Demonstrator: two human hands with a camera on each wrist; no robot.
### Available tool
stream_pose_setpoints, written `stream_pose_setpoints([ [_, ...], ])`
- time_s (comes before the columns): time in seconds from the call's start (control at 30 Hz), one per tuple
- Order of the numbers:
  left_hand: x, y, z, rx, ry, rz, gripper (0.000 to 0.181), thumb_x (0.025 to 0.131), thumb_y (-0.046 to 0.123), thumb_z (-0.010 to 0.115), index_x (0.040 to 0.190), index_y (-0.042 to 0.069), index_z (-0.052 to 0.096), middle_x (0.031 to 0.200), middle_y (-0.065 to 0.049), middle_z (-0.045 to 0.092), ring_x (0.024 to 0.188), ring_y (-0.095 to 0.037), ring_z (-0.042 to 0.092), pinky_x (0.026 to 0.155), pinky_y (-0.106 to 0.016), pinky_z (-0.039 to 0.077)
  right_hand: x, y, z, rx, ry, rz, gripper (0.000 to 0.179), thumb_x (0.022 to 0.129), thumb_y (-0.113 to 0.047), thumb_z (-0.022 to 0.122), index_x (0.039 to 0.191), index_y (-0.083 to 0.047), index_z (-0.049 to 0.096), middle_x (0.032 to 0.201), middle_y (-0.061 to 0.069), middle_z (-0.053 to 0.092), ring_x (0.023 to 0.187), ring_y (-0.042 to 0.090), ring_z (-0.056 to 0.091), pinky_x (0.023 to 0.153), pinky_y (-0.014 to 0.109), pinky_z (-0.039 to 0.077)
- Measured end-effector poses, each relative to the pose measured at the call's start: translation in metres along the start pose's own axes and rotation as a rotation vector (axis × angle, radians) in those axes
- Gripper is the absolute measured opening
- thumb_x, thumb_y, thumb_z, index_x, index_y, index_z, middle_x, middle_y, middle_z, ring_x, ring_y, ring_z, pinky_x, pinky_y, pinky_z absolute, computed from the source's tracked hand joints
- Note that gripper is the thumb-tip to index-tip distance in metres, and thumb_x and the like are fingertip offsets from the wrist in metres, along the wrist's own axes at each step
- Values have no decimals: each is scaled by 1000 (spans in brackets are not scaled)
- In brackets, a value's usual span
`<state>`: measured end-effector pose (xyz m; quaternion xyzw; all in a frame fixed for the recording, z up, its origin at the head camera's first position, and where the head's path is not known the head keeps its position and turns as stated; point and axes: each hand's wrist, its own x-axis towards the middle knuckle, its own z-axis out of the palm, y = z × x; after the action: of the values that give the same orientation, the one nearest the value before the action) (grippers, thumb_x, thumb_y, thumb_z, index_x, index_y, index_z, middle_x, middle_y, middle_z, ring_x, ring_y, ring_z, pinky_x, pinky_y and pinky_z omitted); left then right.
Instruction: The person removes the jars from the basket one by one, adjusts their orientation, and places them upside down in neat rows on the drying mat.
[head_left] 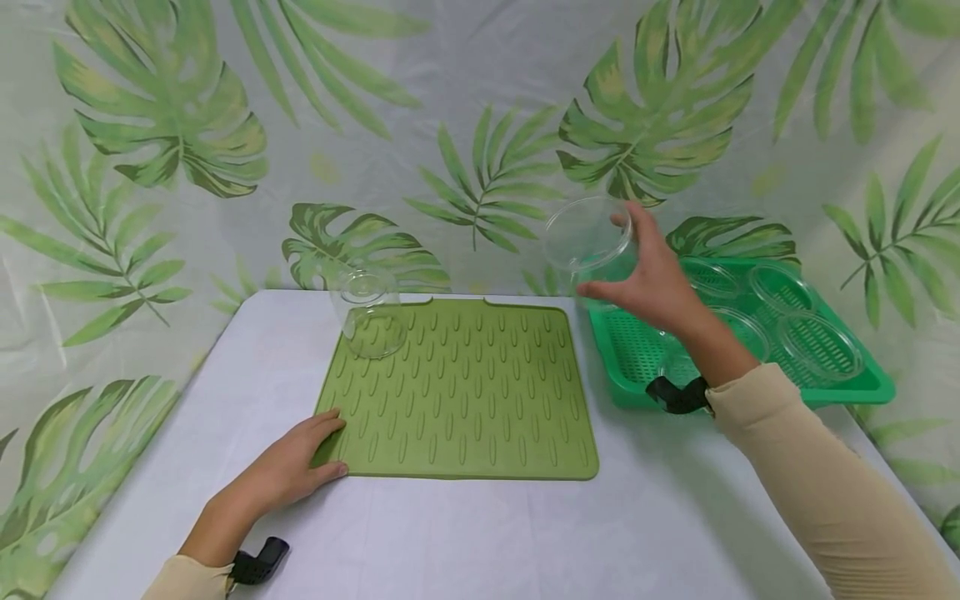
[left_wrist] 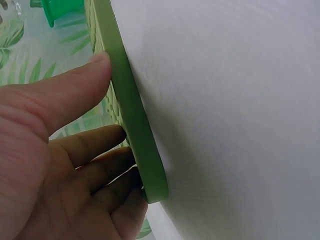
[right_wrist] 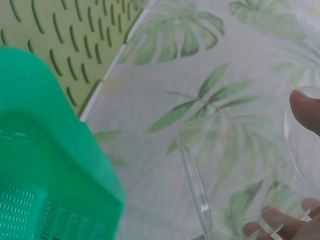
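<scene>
My right hand [head_left: 654,279] holds a clear, round, see-through container [head_left: 592,250] in the air, just left of the green basket and beyond the mat's back right corner. In the right wrist view, the thumb and fingertips grip this container [right_wrist: 240,170] around its sides. Another clear container [head_left: 375,333] stands at the back left corner of the olive-green drying mat [head_left: 457,408], wide ring downward. At the front left corner of that mat rests my left hand [head_left: 288,462]. Its thumb and extended fingers touch the mat's edge [left_wrist: 135,115] in the left wrist view.
A green perforated basket [head_left: 626,392] sits on the right with several clear round containers [head_left: 821,346] inside. White cloth [head_left: 480,542] covers the table. A leaf-patterned sheet [head_left: 495,75] hangs behind the table's back edge.
</scene>
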<state>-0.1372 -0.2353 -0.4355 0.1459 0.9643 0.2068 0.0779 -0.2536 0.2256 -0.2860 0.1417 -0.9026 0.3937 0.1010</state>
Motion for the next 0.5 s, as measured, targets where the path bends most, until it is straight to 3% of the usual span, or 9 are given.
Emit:
stream_pose_setpoints([
  [0.5, -1, 0, 0, 4, 8, 0, 63, 90, 25, 72, 141, -5, 49, 153, -28, 40, 140, -50, 38, 113, -62, 36, -12, -14, 17, -35, -49, -69, 108, 77, -29, 86, 159, -25, 16, 159, 12, 33, 151, 34, 24, 114, 66, 28],
])
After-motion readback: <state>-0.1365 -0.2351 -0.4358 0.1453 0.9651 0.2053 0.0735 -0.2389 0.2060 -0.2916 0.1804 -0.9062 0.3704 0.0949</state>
